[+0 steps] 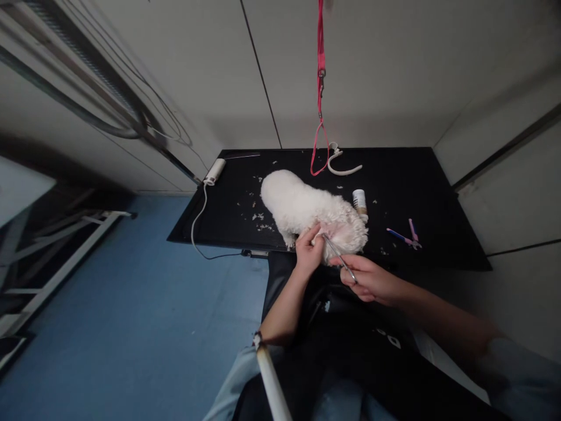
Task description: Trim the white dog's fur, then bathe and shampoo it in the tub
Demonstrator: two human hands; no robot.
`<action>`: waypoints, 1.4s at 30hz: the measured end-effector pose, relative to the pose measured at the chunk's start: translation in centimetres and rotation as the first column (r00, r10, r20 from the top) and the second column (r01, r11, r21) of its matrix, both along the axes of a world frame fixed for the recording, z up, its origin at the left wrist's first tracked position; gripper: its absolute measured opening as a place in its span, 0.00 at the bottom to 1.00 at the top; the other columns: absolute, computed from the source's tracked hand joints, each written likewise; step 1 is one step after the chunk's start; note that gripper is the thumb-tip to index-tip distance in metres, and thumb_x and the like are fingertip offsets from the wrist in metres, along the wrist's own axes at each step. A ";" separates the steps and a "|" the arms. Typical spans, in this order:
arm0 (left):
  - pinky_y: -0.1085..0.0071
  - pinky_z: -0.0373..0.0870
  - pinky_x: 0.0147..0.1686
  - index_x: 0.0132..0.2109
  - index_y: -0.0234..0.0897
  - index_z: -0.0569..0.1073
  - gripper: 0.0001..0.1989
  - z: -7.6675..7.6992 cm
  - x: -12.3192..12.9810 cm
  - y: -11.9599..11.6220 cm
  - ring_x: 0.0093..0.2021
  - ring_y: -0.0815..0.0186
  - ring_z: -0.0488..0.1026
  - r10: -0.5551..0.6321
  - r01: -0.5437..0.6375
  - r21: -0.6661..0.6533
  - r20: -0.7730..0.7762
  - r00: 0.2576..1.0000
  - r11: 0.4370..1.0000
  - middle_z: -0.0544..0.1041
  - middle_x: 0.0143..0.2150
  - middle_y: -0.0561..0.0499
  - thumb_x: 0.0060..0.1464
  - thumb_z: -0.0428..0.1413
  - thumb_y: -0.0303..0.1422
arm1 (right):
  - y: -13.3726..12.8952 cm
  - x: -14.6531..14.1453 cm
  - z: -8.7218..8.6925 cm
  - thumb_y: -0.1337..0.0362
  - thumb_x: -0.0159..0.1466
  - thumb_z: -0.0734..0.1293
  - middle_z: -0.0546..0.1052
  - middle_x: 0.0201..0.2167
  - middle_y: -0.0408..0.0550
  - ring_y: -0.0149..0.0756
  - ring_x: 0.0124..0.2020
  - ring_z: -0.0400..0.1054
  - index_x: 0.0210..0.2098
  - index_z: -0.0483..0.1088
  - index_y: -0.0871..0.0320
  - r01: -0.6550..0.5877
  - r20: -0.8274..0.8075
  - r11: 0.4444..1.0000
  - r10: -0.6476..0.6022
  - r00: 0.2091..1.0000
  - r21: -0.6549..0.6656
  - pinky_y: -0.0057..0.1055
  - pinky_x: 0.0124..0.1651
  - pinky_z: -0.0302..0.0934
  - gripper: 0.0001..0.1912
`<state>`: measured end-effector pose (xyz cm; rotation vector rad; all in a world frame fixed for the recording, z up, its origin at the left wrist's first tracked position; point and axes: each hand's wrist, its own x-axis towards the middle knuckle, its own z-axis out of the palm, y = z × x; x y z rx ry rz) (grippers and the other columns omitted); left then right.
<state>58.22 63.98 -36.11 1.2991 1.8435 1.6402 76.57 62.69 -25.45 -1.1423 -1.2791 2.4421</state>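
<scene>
A white curly-coated dog [298, 199] is on the black grooming table, its head toward the right and near the front edge. My left hand [308, 252] is closed at the dog's head, its thumb and fingers on the ear flap. The pinkish inside of the ear [335, 230] shows beside my fingertips. In my right hand [370, 279] is a slim silver hemostat [339, 257], with fingers at its ring end. Its tip points up-left and reaches the ear close to my left fingers; whether the jaws grip anything is too small to tell.
On the black table [416, 187] are a white bottle [359, 202], pink-and-blue nail clippers [405, 235], a corded white clipper [214, 172] and hair tufts. A pink leash loop [319, 149] hangs above a white curved band [346, 171]. A cigarette [272, 380] juts up close to the camera.
</scene>
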 end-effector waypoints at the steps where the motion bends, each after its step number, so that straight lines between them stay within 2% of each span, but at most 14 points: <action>1: 0.64 0.77 0.44 0.46 0.36 0.84 0.15 0.0 0.1 0.2 0.40 0.62 0.80 0.007 -0.007 -0.002 0.003 1.000 1.000 0.83 0.40 0.46 0.54 0.57 0.30 | 0.0 0.3 0.1 0.59 0.54 0.70 0.60 0.21 0.30 0.19 0.14 0.41 0.58 0.63 0.53 0.010 -0.005 1.000 -0.010 1.000 -0.003 0.20 0.16 0.35 0.33; 5: 0.65 0.78 0.42 0.47 0.36 0.84 0.16 0.1 0.2 0.7 0.38 0.62 0.80 -0.006 0.006 -0.024 0.014 1.000 1.000 0.83 0.39 0.47 0.53 0.57 0.29 | 0.7 0.9 0.3 0.59 0.55 0.70 0.61 0.22 0.31 0.20 0.15 0.41 0.55 0.65 0.53 0.026 -0.037 0.997 -0.028 0.999 -0.068 0.20 0.17 0.34 0.29; 10: 0.65 0.78 0.42 0.46 0.35 0.84 0.15 0.2 0.4 0.8 0.37 0.63 0.80 -0.047 0.047 -0.043 0.012 0.999 0.998 0.84 0.38 0.47 0.53 0.56 0.28 | 2.3 1.0 -0.6 0.54 0.58 0.68 0.64 0.21 0.34 0.21 0.14 0.43 0.50 0.67 0.56 0.015 -0.089 0.965 -0.040 0.995 -0.263 0.21 0.17 0.35 0.23; 12: 0.64 0.78 0.43 0.46 0.35 0.84 0.15 0.2 0.4 0.8 0.38 0.62 0.80 -0.052 0.053 -0.042 0.015 0.999 0.998 0.84 0.39 0.46 0.53 0.56 0.28 | 2.6 0.9 -1.0 0.56 0.59 0.67 0.64 0.22 0.34 0.21 0.14 0.43 0.50 0.67 0.56 0.014 -0.100 0.957 -0.045 0.994 -0.288 0.20 0.17 0.35 0.21; 17: 0.62 0.78 0.47 0.45 0.35 0.84 0.15 0.2 0.5 0.9 0.41 0.59 0.81 -0.076 0.078 -0.064 0.030 0.997 0.995 0.84 0.41 0.45 0.53 0.57 0.27 | 2.6 0.7 -1.3 0.63 0.58 0.68 0.62 0.21 0.33 0.20 0.14 0.40 0.50 0.67 0.56 0.040 -0.084 0.974 -0.060 0.995 -0.224 0.19 0.17 0.33 0.20; 22: 0.61 0.78 0.49 0.45 0.34 0.84 0.15 -0.1 0.6 0.9 0.44 0.58 0.82 -0.092 0.097 -0.085 0.061 0.994 0.992 0.85 0.43 0.45 0.52 0.57 0.26 | 2.1 1.5 -1.4 0.64 0.58 0.71 0.59 0.21 0.31 0.19 0.15 0.38 0.51 0.69 0.56 0.063 -0.104 0.984 -0.080 0.991 -0.165 0.18 0.17 0.31 0.21; 24: 0.62 0.78 0.49 0.44 0.34 0.84 0.15 -0.3 0.7 0.9 0.44 0.59 0.82 -0.095 0.102 -0.092 0.075 0.993 0.991 0.85 0.43 0.45 0.52 0.57 0.26 | 2.1 1.9 -1.6 0.63 0.58 0.71 0.60 0.21 0.31 0.19 0.15 0.38 0.51 0.68 0.56 0.054 -0.126 0.984 -0.077 0.989 -0.172 0.18 0.17 0.31 0.22; 30: 0.61 0.78 0.51 0.44 0.35 0.84 0.14 -0.6 0.4 1.0 0.45 0.58 0.83 -0.109 0.117 -0.062 0.120 0.987 0.991 0.85 0.44 0.45 0.53 0.58 0.28 | 3.1 1.5 -2.9 0.59 0.61 0.66 0.64 0.21 0.34 0.20 0.14 0.41 0.49 0.67 0.57 -0.022 -0.138 0.948 -0.023 0.990 -0.318 0.19 0.16 0.35 0.18; 37: 0.61 0.79 0.49 0.43 0.35 0.85 0.13 -0.9 0.3 0.9 0.44 0.57 0.83 -0.131 0.145 -0.078 0.166 0.977 0.986 0.85 0.42 0.45 0.50 0.59 0.29 | 2.9 1.3 -2.8 0.67 0.59 0.68 0.60 0.19 0.31 0.18 0.14 0.39 0.48 0.69 0.58 0.023 -0.120 0.969 -0.054 0.991 -0.246 0.17 0.16 0.32 0.16; 42: 0.60 0.79 0.49 0.42 0.35 0.85 0.13 -1.0 0.2 1.0 0.44 0.56 0.83 -0.125 0.150 -0.102 0.218 0.968 0.983 0.85 0.42 0.45 0.49 0.60 0.30 | 2.5 2.1 -2.6 0.66 0.60 0.69 0.60 0.20 0.31 0.17 0.14 0.38 0.48 0.69 0.57 0.061 -0.128 0.972 -0.092 0.988 -0.227 0.17 0.16 0.31 0.16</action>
